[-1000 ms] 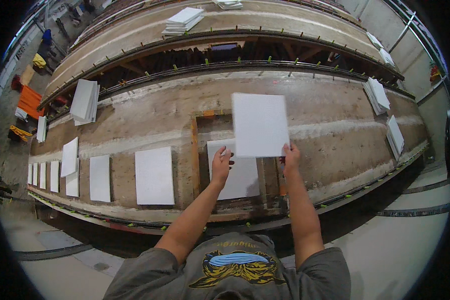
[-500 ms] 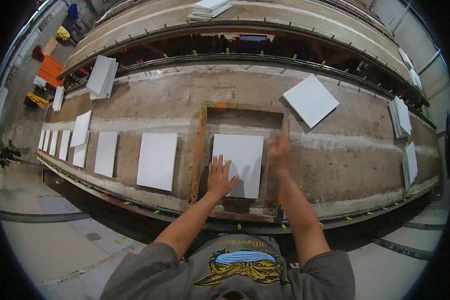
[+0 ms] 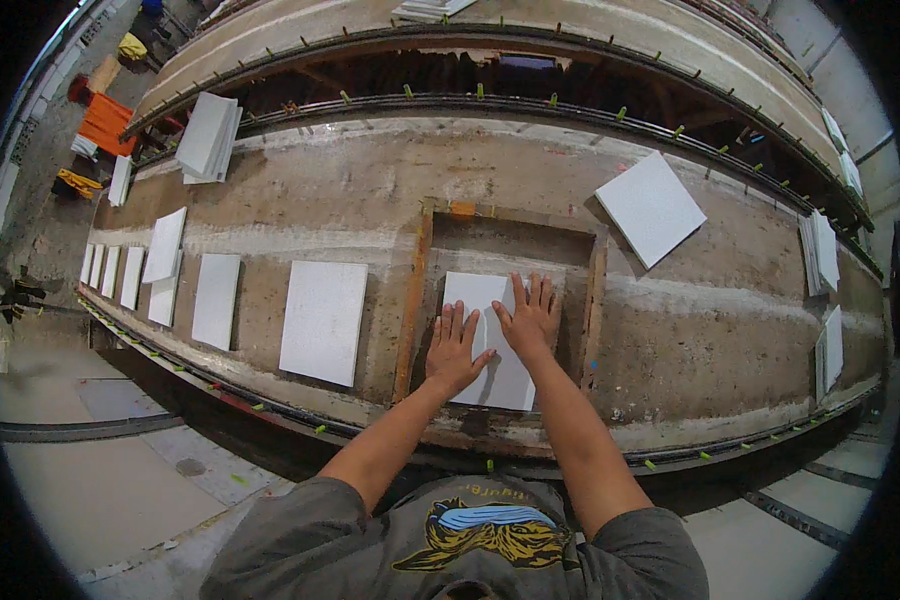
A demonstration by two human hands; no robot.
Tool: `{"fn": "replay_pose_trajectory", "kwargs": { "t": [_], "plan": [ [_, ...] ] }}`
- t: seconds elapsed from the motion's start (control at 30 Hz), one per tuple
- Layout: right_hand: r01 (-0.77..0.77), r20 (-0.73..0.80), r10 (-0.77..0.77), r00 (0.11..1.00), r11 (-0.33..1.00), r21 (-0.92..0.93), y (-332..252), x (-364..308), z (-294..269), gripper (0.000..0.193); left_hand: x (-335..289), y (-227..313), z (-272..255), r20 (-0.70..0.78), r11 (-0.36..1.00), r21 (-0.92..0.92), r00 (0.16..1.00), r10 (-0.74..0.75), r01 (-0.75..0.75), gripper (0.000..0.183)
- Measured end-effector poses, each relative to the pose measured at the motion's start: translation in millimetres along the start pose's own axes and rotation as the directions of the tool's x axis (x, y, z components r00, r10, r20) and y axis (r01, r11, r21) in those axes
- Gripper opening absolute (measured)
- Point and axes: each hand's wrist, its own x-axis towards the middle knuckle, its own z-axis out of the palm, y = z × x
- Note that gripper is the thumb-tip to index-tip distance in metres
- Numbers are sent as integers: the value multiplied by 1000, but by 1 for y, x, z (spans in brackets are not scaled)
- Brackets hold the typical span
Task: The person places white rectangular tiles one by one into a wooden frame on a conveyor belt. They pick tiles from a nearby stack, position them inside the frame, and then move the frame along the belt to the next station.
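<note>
A white rectangular panel (image 3: 508,382) lies flat inside a rectangular wooden frame (image 3: 410,315) in front of me. Spread open, my left hand (image 3: 453,352) rests on the panel's left part. My right hand (image 3: 532,318) lies flat over its upper right part, fingers stretched out and pointing away from me. Both thumbs point inward across the white surface. Neither hand grips anything. Part of the panel's right edge is hidden under the right hand and wrist.
The frame stands on a long brown bed (image 3: 690,345). One white panel (image 3: 322,322) lies left of the frame, others in a row beyond it. A tilted panel (image 3: 651,208) lies at the right. Stacked panels (image 3: 208,138) stand far left. Green clips (image 3: 480,90) line the far rail.
My right hand, blurred beside the frame's right side before, now lies flat on the panel. My left hand still presses on it. The view has shifted slightly.
</note>
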Motion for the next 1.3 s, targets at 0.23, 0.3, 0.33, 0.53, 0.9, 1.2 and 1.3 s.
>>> {"fn": "replay_pose_trajectory", "kwargs": {
  "t": [0.23,0.3,0.33,0.53,0.9,1.2,1.3],
  "plan": [
    [-3,74,6,997,1000,-31,-6,-8,-5,80,-8,1,-1,39,1000,-24,999,1,0,87],
    [-6,113,6,994,1000,-7,-8,0,-18,81,-3,0,-1,3,999,-45,1000,4,-4,88],
    [8,127,-4,992,1000,-26,-5,-7,-17,82,-8,2,-1,22,999,-54,1000,-1,2,88],
    [64,114,-70,991,997,52,5,4,-16,83,4,2,2,2,1000,16,1000,4,-4,88],
    [-135,-115,160,980,971,199,97,-92,-91,56,-43,-43,-30,-206,953,-54,930,-304,299,84],
    [-285,-35,612,790,417,863,241,-12,-21,43,-63,-51,-6,-148,821,-373,846,-512,432,78],
    [-225,322,680,658,-230,947,227,54,-56,33,-74,-59,-1,-186,824,-352,830,-526,444,79]
  ]
}}
